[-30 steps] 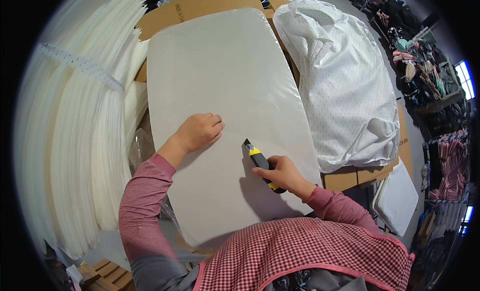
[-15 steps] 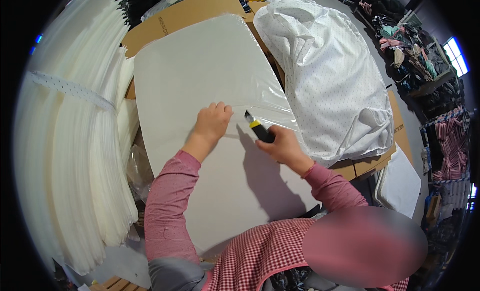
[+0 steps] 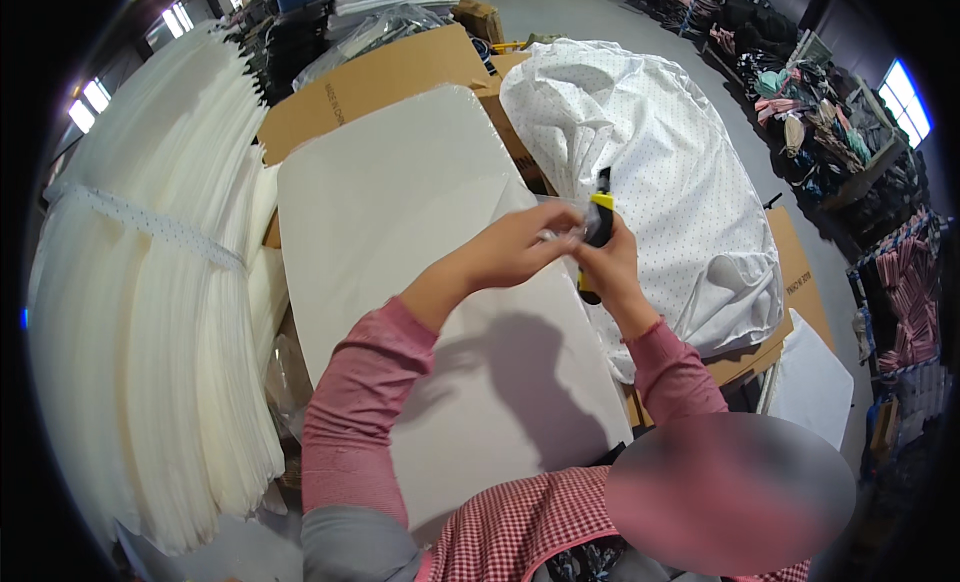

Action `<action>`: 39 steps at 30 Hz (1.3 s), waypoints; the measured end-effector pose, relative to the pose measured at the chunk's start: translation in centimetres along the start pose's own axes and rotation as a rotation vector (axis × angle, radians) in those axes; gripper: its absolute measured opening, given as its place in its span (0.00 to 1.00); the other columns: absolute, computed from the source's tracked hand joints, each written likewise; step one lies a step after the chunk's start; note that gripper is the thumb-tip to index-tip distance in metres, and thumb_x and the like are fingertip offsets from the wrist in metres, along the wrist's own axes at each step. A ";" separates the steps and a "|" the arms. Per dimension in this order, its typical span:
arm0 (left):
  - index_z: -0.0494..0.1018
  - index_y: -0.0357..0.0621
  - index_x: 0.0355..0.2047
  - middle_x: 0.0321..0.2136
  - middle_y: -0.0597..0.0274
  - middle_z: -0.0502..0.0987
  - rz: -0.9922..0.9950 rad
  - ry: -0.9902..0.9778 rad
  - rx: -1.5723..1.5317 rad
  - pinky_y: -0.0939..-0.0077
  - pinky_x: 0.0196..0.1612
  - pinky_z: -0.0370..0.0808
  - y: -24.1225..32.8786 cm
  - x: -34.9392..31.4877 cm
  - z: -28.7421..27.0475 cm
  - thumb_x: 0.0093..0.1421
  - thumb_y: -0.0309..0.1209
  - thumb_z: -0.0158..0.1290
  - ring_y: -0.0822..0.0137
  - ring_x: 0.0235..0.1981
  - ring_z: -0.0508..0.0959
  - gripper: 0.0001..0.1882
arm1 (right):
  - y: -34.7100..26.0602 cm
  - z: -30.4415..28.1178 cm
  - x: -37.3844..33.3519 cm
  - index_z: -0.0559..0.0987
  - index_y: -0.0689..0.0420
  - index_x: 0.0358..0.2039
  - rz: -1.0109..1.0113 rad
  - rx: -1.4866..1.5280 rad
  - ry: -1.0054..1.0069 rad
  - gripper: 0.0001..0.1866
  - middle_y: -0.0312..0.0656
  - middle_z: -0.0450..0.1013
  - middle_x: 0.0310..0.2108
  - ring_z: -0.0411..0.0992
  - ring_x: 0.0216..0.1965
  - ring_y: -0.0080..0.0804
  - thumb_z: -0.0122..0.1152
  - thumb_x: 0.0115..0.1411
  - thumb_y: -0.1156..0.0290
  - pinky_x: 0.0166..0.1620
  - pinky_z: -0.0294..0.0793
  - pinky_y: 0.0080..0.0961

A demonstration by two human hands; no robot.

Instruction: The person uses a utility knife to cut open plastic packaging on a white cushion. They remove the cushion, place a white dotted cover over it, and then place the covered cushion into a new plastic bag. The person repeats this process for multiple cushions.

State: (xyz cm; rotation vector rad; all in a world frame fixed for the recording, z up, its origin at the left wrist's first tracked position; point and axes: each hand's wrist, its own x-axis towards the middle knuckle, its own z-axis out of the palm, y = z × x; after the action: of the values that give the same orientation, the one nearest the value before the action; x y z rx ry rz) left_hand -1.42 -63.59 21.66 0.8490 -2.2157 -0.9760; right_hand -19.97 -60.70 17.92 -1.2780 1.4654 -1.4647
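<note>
Red gingham makes up the apron point(image 3: 525, 507) nearest the camera, with pink sleeves point(image 3: 365, 417) reaching forward from either side of it. Beyond it lies a pale, film-wrapped slab point(image 3: 390, 182) with rounded far corners, its long axis running away from the person and leaning a little left. Over the slab's right edge the two hands meet, fingertips close together. The right hand point(image 3: 613, 267) is closed around a black-and-yellow utility knife point(image 3: 600, 222), held with its long axis nearly straight away from the person, dark blade at the far end, pointing slightly right. The left hand point(image 3: 515, 247) is narrow, its thumb and bent fingers pinching clear plastic film point(image 3: 548, 204); its fingertips are too blurred to tell whether they touch the knife. Right of the slab lies a bundle in white dotted cloth point(image 3: 660, 172); on the left stands a tall mass of white, layered sheets point(image 3: 150, 342) bound by a dotted strip point(image 3: 150, 220). Brown cardboard point(image 3: 375, 82) sits past the slab's far end, and farther right hang pink bundles point(image 3: 905, 307).
</note>
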 end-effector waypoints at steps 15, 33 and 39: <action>0.70 0.42 0.55 0.53 0.52 0.71 -0.607 0.008 1.036 0.60 0.51 0.74 -17.5 -3.4 -15.0 0.56 0.31 0.54 0.53 0.49 0.75 0.25 | 1.3 -8.8 5.2 0.72 0.62 0.42 -0.115 -0.596 0.009 0.27 0.42 0.72 0.22 0.72 0.24 0.32 0.75 0.50 0.59 0.29 0.72 0.30; 0.71 0.44 0.26 0.34 0.59 0.76 -0.161 0.270 1.322 0.72 0.25 0.78 -20.5 -0.6 -10.7 0.52 0.25 0.54 0.63 0.33 0.81 0.02 | 5.4 10.4 15.9 0.80 0.70 0.27 0.012 -0.827 -0.697 0.30 0.50 0.77 0.24 0.77 0.26 0.39 0.70 0.48 0.48 0.34 0.75 0.33; 0.71 0.44 0.24 0.17 0.58 0.75 -0.171 0.357 1.346 0.68 0.21 0.77 -21.8 0.5 -14.2 0.62 0.34 0.52 0.58 0.17 0.78 0.11 | 5.3 13.3 16.0 0.80 0.70 0.27 0.011 -0.734 -0.466 0.25 0.53 0.77 0.24 0.78 0.27 0.42 0.69 0.48 0.54 0.35 0.76 0.36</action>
State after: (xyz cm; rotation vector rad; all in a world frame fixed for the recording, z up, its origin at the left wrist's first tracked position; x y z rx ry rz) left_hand 15.19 -81.60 12.79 1.5802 -2.2884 0.7682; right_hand -12.70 -80.46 13.72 -1.8707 1.7181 -0.5346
